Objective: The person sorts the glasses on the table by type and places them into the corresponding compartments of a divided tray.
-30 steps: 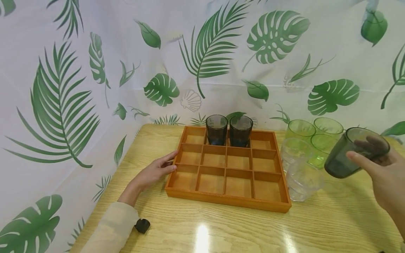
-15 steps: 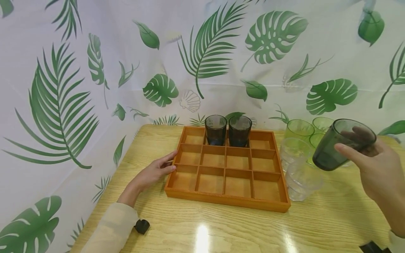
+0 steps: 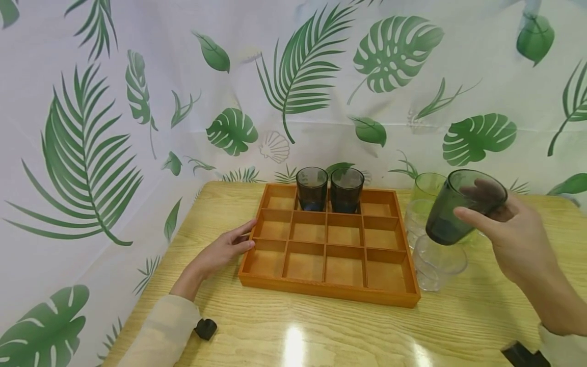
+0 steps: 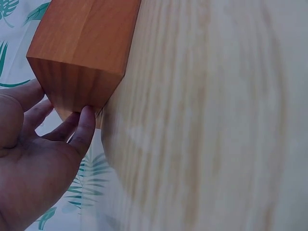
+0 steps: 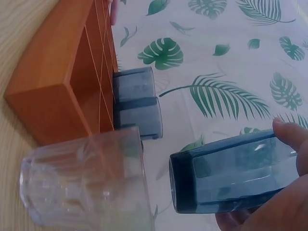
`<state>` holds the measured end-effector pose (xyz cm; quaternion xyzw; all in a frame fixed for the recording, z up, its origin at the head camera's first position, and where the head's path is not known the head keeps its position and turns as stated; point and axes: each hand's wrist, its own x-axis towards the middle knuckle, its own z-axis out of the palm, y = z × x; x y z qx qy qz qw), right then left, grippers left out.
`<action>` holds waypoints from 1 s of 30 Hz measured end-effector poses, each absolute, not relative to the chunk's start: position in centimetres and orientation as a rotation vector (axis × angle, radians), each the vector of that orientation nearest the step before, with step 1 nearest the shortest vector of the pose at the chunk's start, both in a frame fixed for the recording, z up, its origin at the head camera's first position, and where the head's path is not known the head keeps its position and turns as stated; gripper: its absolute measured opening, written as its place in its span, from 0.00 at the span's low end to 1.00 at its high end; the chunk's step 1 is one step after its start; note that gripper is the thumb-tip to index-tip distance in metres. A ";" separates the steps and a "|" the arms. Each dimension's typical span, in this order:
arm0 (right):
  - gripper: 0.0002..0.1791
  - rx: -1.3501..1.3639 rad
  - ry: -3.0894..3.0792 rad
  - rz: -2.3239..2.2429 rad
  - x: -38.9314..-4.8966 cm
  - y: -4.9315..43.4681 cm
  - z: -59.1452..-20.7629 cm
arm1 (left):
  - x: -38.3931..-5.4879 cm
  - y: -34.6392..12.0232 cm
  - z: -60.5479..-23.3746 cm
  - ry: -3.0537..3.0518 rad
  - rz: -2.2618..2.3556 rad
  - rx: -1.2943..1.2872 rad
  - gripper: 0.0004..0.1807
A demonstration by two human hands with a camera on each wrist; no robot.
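My right hand [image 3: 527,244] grips a dark grey glass [image 3: 454,214], tilted, in the air above the clear and green glasses to the right of the tray. Fingers and thumb lie round its sides in the right wrist view. The wooden compartment tray [image 3: 321,290] rests on the table. Two more dark glasses, one [image 3: 312,188] beside the other [image 3: 347,188], stand upright in the middle two compartments of its back row. With fairly straight fingers, my left hand [image 3: 224,252] touches the tray's left side; the left wrist view shows its fingertips against the wood [image 4: 77,86].
Right of the tray stand clear glasses [image 3: 437,265] and green glasses [image 3: 425,184], partly hidden by the held glass. A leaf-patterned cloth [image 3: 284,92] hangs behind the table [image 3: 257,331]. A black wrist device [image 3: 206,329] sits by my left sleeve.
My right hand has carried the dark glass leftward toward the tray, and it now covers more of the green glasses. My left hand and the tray keep their places.
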<state>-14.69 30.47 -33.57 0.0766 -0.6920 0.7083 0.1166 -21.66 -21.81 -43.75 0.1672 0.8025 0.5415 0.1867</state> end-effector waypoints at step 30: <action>0.29 0.260 -2.517 1.752 -14.7 24.0 -33.3 | -21.8 -21.9 -43.9 2.237 1.536 0.484 0.37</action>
